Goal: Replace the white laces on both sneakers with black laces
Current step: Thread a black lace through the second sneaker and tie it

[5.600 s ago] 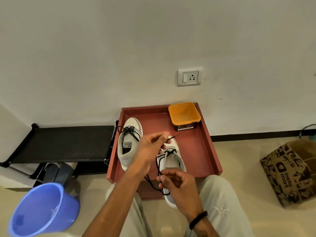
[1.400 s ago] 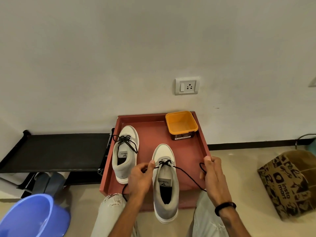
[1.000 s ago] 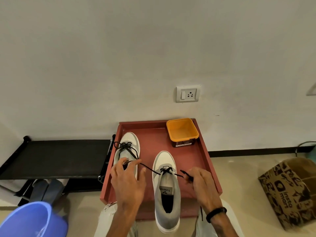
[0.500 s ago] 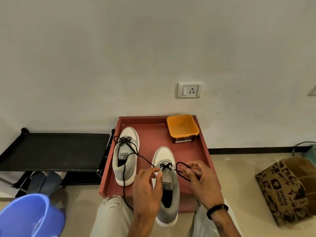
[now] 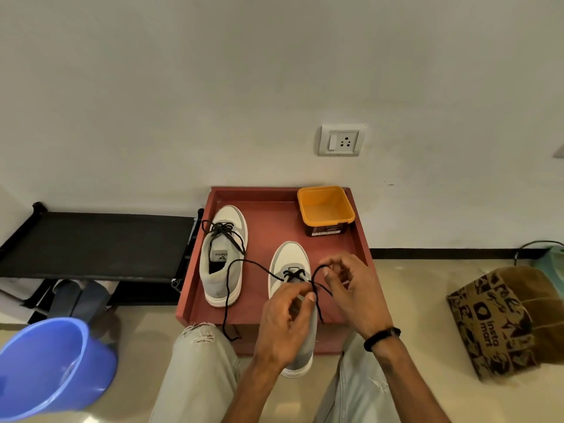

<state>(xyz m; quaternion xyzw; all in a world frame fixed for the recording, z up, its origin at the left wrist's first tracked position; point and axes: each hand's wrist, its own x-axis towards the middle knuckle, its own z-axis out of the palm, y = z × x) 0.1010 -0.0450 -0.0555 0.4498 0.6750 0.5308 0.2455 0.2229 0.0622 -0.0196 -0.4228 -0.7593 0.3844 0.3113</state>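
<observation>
Head view: a red tray [image 5: 262,215] sits on the floor against a white wall, and it carries two grey-and-white sneakers and an orange tub [image 5: 325,209].

The left sneaker [image 5: 222,254] stands near the tray's left edge, toe toward the far edge. Its black lace [image 5: 224,230] is tied in a bow over the tongue.

The right sneaker [image 5: 291,270] lies at the middle of the tray, with its heel projecting past the near edge. A second black lace [image 5: 244,262] is threaded at its upper eyelets. One end of this lace runs left across the tray floor, loops beside the left sneaker's heel and hangs over the near edge.

The left hand [image 5: 285,325] is over the right sneaker's tongue, thumb and forefinger pinching the second lace where its strands cross. The right hand [image 5: 354,294] is near the tray's right edge, fingers curled, pinching a raised loop of the same lace. A black band circles the right wrist.

The orange tub occupies the far right corner of the tray.

Off the tray: a black shoe rack [image 5: 91,242] to the left, a blue bucket [image 5: 45,367] at lower left, a printed paper bag [image 5: 500,322] on the floor to the right, and a wall socket [image 5: 341,141] above the tray.
</observation>
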